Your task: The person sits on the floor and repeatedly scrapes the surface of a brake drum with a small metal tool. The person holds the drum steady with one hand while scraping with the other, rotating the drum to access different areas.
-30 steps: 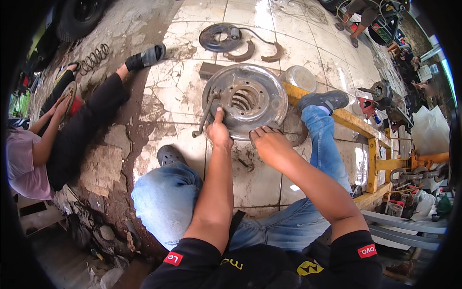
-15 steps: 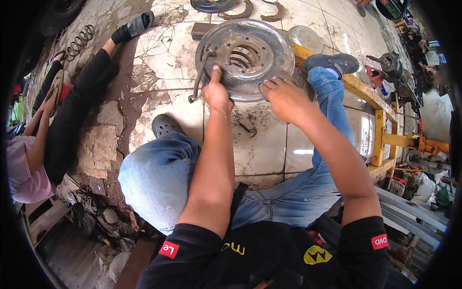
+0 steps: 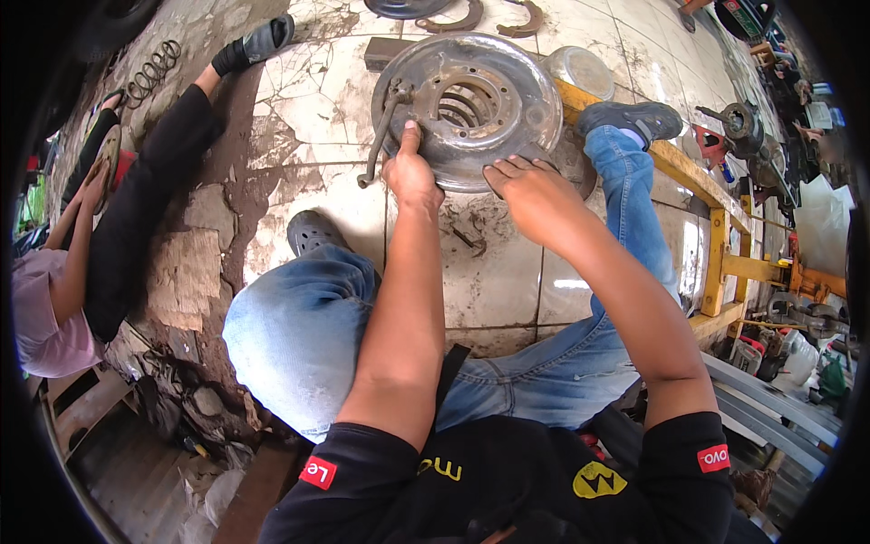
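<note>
A round, worn metal brake backing plate [image 3: 526, 86] leans up from the tiled floor in front of me, with a ring of bolt holes around its open centre. Coils of a spring [image 3: 462, 104] show through that opening. My left hand [image 3: 415, 177] grips the near left rim, thumb on the face and fingers beneath. Beside the thumb, a bent metal lever [image 3: 381, 140] hangs from the plate's left side. Bunched fingers of my right hand [image 3: 530, 186] press on the near right face. A thin greyish edge shows by them; what it belongs to is unclear.
Curved brake shoes [image 3: 453, 18] and a wooden block [image 3: 385, 53] lie beyond the plate. A round clear-lidded tub [image 3: 578, 72] stands by a yellow metal frame [image 3: 716, 258] at right. Another person [image 3: 54, 308] sits at left, near a coil spring [image 3: 154, 72].
My right hand has slid slightly left and down across the plate's face. My left hand keeps its grip on the rim. The whole view has shifted a little.
</note>
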`<state>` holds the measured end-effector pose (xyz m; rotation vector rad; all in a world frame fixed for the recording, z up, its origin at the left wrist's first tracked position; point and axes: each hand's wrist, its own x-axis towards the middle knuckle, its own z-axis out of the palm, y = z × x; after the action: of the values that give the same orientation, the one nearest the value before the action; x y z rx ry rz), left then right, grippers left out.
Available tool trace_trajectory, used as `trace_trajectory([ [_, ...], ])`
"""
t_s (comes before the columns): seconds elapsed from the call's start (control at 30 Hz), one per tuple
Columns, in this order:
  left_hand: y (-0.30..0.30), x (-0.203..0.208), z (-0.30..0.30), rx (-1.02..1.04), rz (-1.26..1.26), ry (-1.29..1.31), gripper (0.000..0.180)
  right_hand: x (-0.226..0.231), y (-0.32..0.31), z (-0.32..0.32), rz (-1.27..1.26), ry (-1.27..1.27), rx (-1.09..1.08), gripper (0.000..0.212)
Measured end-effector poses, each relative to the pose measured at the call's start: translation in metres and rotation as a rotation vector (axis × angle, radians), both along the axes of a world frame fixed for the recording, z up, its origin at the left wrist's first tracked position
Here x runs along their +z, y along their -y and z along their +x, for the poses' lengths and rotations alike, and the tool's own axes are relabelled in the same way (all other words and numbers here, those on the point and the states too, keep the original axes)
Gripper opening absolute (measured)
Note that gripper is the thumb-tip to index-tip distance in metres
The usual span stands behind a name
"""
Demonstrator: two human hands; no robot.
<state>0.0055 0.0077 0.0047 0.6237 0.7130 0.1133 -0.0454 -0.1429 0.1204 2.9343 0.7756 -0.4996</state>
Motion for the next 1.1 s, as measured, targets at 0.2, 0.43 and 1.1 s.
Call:
trace_trajectory([
  [0.2,0.001,0.003,-0.001,0.008,-0.004,0.001,0.052,0.002,-0.004,0.004,-0.037,-0.014,0.012,0.041],
  [0.43,0.001,0.003,-0.001,0.0,-0.021,-0.004,0.051,0.012,-0.01,0.006,-0.043,-0.071,-0.007,0.04],
  [1.1,0.005,0.001,-0.001,0.013,0.033,-0.029,0.048,-0.002,-0.008,-0.001,0.002,0.016,-0.007,0.038],
])
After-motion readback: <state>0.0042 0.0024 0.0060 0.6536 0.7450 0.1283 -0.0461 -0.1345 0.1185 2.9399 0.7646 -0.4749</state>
